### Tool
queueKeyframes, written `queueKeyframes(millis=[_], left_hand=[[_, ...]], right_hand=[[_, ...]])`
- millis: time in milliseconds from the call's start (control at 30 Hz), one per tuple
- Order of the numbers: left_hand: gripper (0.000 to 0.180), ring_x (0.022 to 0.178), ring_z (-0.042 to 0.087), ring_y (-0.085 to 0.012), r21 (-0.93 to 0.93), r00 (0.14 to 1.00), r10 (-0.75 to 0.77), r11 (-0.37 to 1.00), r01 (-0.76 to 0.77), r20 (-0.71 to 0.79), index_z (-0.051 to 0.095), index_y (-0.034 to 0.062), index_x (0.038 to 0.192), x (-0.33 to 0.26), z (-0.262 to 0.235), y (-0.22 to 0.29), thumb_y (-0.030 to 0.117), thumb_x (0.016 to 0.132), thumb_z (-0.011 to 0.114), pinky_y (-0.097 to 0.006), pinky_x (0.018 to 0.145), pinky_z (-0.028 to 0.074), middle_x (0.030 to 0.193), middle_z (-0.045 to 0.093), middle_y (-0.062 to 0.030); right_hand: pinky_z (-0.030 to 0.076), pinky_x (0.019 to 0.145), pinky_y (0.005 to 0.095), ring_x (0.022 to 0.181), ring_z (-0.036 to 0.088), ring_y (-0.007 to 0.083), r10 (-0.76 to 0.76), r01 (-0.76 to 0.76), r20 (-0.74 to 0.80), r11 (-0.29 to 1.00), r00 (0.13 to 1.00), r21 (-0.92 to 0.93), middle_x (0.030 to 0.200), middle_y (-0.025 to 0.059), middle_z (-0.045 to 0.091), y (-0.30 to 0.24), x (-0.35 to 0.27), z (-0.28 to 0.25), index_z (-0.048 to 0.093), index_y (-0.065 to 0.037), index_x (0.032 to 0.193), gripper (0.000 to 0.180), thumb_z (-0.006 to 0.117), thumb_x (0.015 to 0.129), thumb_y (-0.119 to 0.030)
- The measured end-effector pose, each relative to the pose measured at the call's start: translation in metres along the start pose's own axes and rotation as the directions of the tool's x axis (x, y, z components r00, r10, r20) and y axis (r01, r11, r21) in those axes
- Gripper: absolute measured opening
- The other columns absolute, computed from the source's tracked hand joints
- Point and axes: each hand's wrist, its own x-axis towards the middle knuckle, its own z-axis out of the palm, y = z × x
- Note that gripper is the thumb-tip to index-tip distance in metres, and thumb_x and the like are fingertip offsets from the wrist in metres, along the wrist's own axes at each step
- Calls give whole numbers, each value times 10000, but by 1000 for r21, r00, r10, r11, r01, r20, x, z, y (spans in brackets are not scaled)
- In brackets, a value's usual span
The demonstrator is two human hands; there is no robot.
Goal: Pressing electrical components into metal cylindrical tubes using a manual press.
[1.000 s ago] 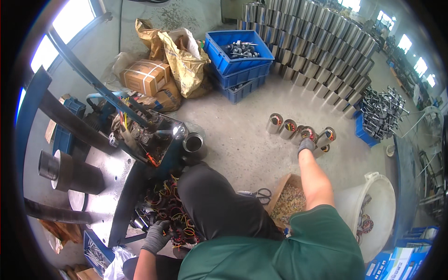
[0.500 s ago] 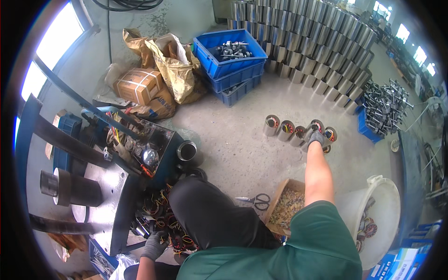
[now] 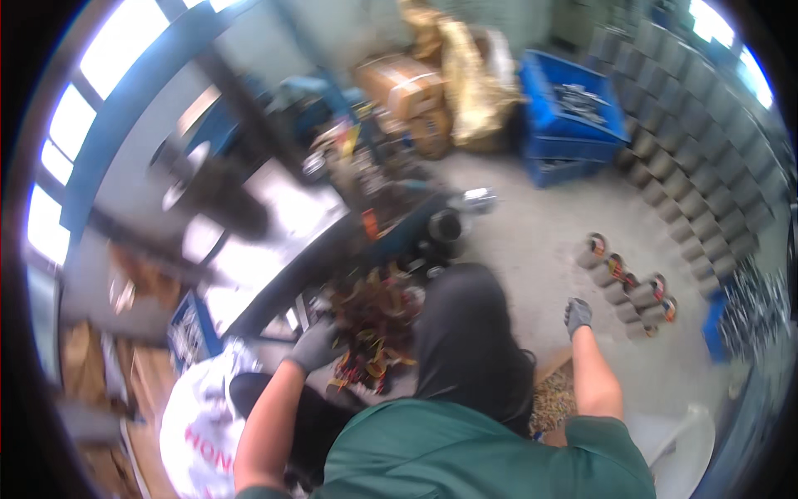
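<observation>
Two gloved hands are busy, and the whole view has swung left and gone blurry since a moment ago. Biggest is the grey machine table (image 3: 274,224). Beside its lower edge lies the pile of coloured wire coils (image 3: 374,324). The left hand (image 3: 314,345) now rests on that pile, fingers curled, but I cannot tell if it grips one. The right hand (image 3: 577,314) has let go and pulled back, loose and empty, from the small metal cans (image 3: 632,291) on the floor.
</observation>
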Motion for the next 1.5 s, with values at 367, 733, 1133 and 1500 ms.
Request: queueKeyframes(millis=[367, 733, 1133, 1500], left_hand=[[533, 1104, 687, -403, -47, 911, 61, 995, -88, -409, 625, 85, 1396, 20, -29, -15, 246, 906, 757, -470, 1001, 553, 1255, 661, -215], [496, 1120, 679, -398, -159, 779, 16, 976, -149, -627, 652, 70, 1337, 36, -62, -32, 233, 884, 772, -469, 996, 548, 1224, 687, -193], [503, 1166, 663, -379, -211, 795, 13, 962, -176, -606, 667, 97, 1349, 29, -74, -27, 274, 890, 768, -468, 1042, 522, 1228, 693, -185], [541, 1183, 660, -385, -189, 749, 29, 961, -204, -662, 646, 96, 1387, 32, -75, -26, 262, 885, 758, -472, 1060, 514, 1266, 686, -202]], right_hand=[[589, 860, 366, 953, 735, 258, 165, 805, 817, 148, 552, -574, 1045, 145, 782, -220, -200, 328, 736, 3, 1214, 359, 698, 888, -142], [585, 933, 476, 1068, 734, 399, 731, 845, 604, -508, 319, 168, 1137, 192, 767, -26, -344, 497, 739, -77, 1264, 435, 702, 850, -204], [494, 1072, 512, 1293, 579, 433, 254, 853, 962, -476, -101, 216, 1315, 229, 630, 105, -325, 466, 655, -63, 1291, 481, 765, 856, -236], [466, 1116, 501, 1307, 592, 419, 319, 872, 948, -459, -18, 171, 1352, 253, 640, 79, -367, 471, 683, -52, 1262, 481, 765, 851, -288]])
